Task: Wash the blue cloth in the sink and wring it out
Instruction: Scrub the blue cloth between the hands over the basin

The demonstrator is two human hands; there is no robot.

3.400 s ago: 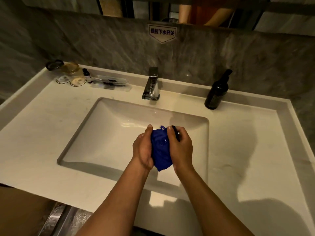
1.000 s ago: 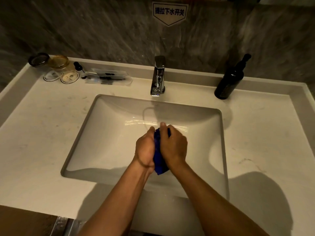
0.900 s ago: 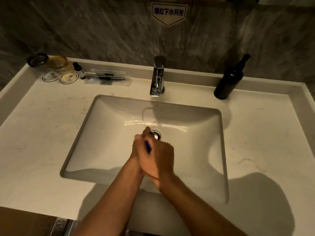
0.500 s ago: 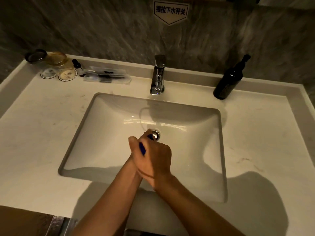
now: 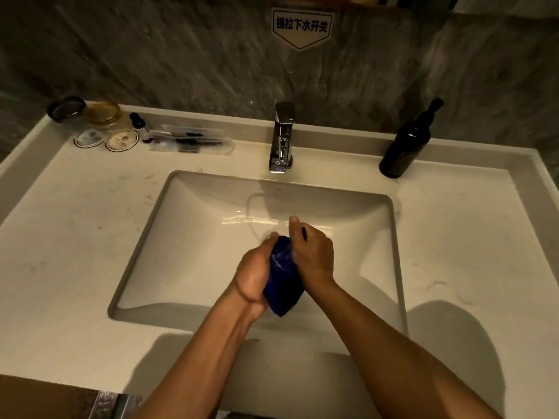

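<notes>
You press the blue cloth (image 5: 282, 278) between left hand (image 5: 253, 275) and right hand (image 5: 314, 255) over the sink (image 5: 187, 237) | fingers closed on it | cloth shows more than before | squeezing goes on, tap (image 5: 282, 137) looks off

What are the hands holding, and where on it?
Both hands, left hand and right hand, squeeze the bunched blue cloth between them, gripping its sides over the sink.

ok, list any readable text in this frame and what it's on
"提拉下水开关": on the pentagon sign stuck to the wall above the faucet.
Round coasters at the counter's back left: print too small to read.
Clear sachets beside them: dark print, unreadable.
Dark pump bottle: no legible label.
</notes>
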